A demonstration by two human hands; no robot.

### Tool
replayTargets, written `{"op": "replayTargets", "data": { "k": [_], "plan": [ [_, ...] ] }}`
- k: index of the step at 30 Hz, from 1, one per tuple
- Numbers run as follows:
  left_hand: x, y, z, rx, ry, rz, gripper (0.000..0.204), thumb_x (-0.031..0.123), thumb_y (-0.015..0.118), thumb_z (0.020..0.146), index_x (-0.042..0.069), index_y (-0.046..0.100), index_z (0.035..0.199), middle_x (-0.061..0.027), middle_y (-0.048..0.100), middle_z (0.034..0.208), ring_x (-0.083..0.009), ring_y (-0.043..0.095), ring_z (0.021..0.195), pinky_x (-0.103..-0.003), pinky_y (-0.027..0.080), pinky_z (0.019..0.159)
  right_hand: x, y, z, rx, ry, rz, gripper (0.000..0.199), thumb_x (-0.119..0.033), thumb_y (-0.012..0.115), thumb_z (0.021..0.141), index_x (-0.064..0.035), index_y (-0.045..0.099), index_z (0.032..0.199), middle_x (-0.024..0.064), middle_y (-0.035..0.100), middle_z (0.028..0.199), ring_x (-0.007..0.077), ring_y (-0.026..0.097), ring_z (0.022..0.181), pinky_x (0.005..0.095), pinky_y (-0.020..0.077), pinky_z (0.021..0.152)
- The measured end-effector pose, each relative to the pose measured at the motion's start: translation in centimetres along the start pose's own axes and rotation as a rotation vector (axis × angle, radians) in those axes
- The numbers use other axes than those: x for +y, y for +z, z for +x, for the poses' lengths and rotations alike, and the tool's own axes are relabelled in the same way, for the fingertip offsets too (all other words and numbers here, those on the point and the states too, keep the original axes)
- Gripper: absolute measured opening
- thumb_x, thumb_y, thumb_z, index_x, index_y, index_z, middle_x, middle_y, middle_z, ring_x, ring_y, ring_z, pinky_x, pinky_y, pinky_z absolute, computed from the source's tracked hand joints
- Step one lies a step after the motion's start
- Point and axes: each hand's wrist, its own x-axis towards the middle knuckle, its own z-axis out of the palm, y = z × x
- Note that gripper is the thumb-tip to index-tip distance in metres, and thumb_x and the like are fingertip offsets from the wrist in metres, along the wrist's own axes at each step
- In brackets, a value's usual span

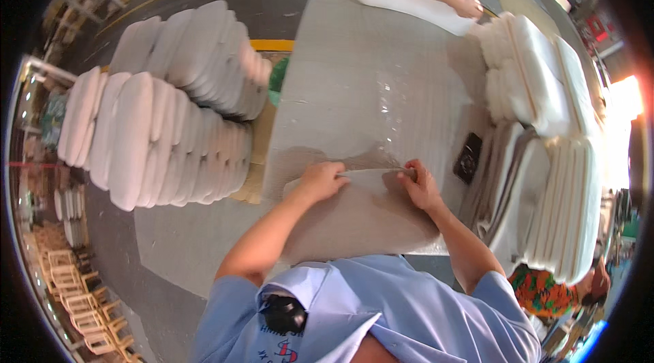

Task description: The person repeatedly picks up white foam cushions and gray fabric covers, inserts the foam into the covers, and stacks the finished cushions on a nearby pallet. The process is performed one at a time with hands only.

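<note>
Lengthwise, grey fabric (361,216) runs crosswise, left hand (323,181) and right hand (422,187) pinching its far edge.

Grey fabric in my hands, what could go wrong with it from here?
The grey fabric appears pinched near its far edge by the left hand and right hand, so that edge might slip or crease. A sideways sweep of the right hand could also bump the black phone-like object lying nearby.

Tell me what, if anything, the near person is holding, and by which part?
A grey fabric piece. The left hand and right hand appear to pinch its far edge, the side away from the body.
</note>
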Motion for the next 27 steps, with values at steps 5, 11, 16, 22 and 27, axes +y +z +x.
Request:
{"op": "replayTargets", "data": {
  "k": [5, 11, 16, 22, 27],
  "plan": [
    [-1.3, 1.3, -0.2, 0.205, 0.094, -0.048, 0.030, 0.043, 0.062, 0.103, 0.013, 0.067, 0.099, -0.0170, 0.074, 0.090, -0.0432, 0.071, 0.088, -0.058, 0.053, 0.075, -4.5, 0.2, 2.3, -0.344, 0.201, -0.299, 0.037, -0.038, 0.073, 0.095, -0.0043, 0.073, 0.110, 0.0231, 0.075, 0.098, 0.0436, 0.072, 0.096, 0.0505, 0.0545, 0.085],
    [-2.3, 2.6, -0.3, 0.221, 0.068, 0.008, 0.035, 0.045, 0.052, 0.108, 0.013, 0.064, 0.105, -0.0168, 0.076, 0.089, -0.0419, 0.074, 0.086, -0.058, 0.055, 0.072, -2.7, 3.2, 2.3, -0.114, -0.069, -0.386, 0.022, -0.022, 0.072, 0.096, -0.0006, 0.072, 0.099, 0.0240, 0.070, 0.090, 0.0446, 0.067, 0.086, 0.0499, 0.0517, 0.078],
    [-2.7, 3.0, 0.3, 0.296, 0.088, -0.002, 0.033, 0.044, 0.052, 0.108, 0.014, 0.065, 0.105, -0.0152, 0.077, 0.090, -0.0423, 0.074, 0.084, -0.058, 0.055, 0.071, -1.5, 4.2, 2.9, 0.001, -0.179, -0.420, 0.017, -0.016, 0.073, 0.095, 0.0003, 0.071, 0.097, 0.0232, 0.067, 0.085, 0.0435, 0.066, 0.083, 0.0483, 0.0516, 0.076],
    [-2.9, 1.3, 0.5, 0.183, -0.021, -0.064, 0.040, 0.050, 0.060, 0.102, 0.012, 0.067, 0.110, -0.0185, 0.077, 0.099, -0.0437, 0.073, 0.094, -0.057, 0.055, 0.078, -1.5, 3.2, 3.2, 0.005, -0.239, -0.628, 0.025, -0.017, 0.078, 0.090, -0.0039, 0.073, 0.111, 0.0190, 0.071, 0.113, 0.0398, 0.067, 0.102, 0.0471, 0.0529, 0.092],
    [-7.9, -1.3, -5.3, 0.179, -0.096, 0.038, 0.056, 0.055, 0.078, 0.088, 0.006, 0.070, 0.116, -0.0240, 0.075, 0.102, -0.0441, 0.073, 0.098, -0.054, 0.056, 0.085, -6.5, -2.0, -0.6, -0.283, -0.098, -0.190, 0.049, -0.029, 0.072, 0.097, -0.0091, 0.062, 0.141, 0.0191, 0.064, 0.138, 0.0409, 0.056, 0.134, 0.0536, 0.0410, 0.115]
  ]
}}
